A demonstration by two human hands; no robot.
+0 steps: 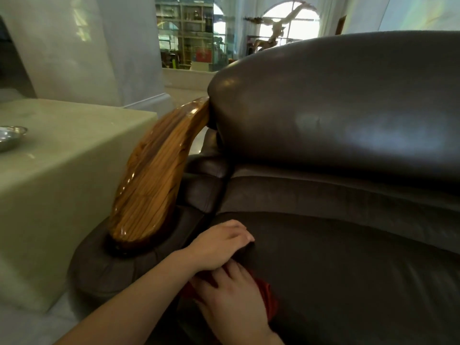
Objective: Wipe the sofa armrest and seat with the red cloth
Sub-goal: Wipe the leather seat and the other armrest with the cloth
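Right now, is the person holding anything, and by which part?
The right hand lies flat over the middle of the red cloth on the seat, pressing, not gripping. The left hand rests empty beside it.

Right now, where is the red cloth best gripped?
Grip the bunched edge of the red cloth showing to the right of the right hand, coming from above; the rest lies flat under that palm on the seat.

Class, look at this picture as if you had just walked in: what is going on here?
A person is wiping a dark leather sofa. The right hand presses flat on a red cloth at the seat edge, beside the wooden armrest. The left hand rests on the seat just above it. A metal dish sits on the side table.
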